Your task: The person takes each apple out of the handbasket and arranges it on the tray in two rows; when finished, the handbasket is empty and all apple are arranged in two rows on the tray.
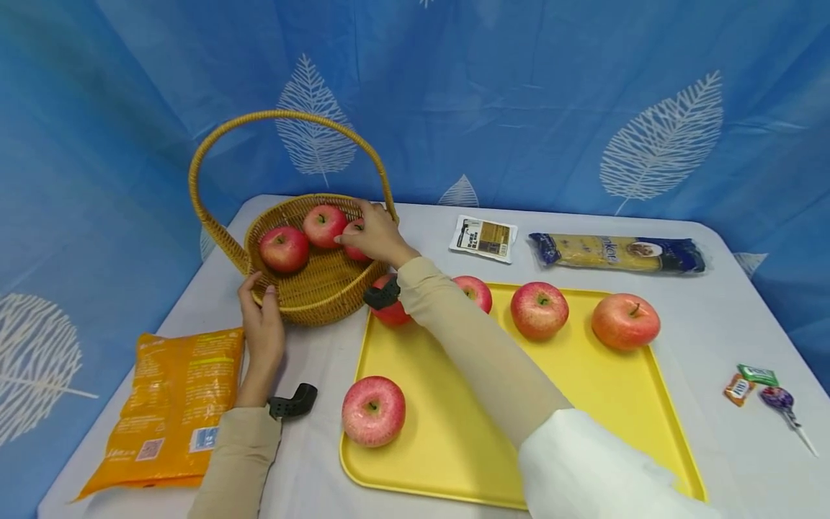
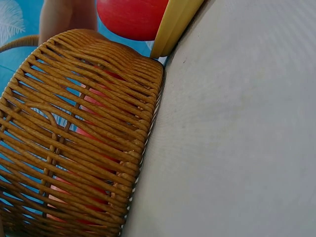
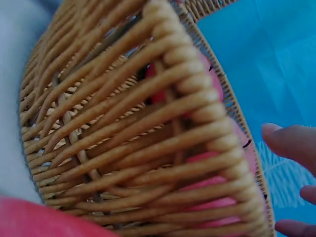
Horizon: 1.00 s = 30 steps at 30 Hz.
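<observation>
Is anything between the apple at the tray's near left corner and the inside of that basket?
Yes: the apple would meet the yellow tray's rim, then the basket's near wall, so it probably needs lifting over both. The left hand grips the basket beside that path. Nothing else visible intervenes.

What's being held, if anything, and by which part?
The left hand holds the basket by its near rim. The right hand is over an apple; whether it grips cannot be told.
</observation>
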Motion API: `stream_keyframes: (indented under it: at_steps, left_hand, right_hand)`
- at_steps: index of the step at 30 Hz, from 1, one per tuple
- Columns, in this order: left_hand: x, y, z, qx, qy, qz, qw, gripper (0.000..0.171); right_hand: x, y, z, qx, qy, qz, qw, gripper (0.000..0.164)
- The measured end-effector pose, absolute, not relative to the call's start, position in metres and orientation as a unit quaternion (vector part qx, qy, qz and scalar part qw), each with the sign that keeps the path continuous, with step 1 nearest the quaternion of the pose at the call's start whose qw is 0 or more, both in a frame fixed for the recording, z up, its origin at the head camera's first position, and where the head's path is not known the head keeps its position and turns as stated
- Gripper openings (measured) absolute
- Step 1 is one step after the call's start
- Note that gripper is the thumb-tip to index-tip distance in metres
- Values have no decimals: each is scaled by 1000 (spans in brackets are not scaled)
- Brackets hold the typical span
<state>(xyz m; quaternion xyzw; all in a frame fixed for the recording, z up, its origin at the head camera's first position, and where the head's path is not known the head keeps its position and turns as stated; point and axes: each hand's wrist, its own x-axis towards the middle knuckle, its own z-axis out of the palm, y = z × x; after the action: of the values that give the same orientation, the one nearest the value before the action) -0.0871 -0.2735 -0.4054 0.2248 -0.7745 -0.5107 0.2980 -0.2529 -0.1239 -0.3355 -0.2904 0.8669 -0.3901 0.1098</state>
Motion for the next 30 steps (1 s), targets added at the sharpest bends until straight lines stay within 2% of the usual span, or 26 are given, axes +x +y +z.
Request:
stream_keyframes:
  at_steps: [8,14,25,30]
  left_hand:
    - [-86,-275,-405,218,-775,-513,299,42]
    - [-87,-274,-404,222,-774,-515,295,42]
    - [-86,-275,-403,222,-772,-519,293,42]
    - [-85,-275,-403,216,-773,-521,291,42]
  right_hand:
    - [-256,-132,-340,-280,902,-313,100,91]
    - [-253,-135,-342,-276,933,-221,61,94]
    - [-251,-140,-347,-293,938,-186,13,82]
    - [-252,-139,-348,-305,933,-190,12,82]
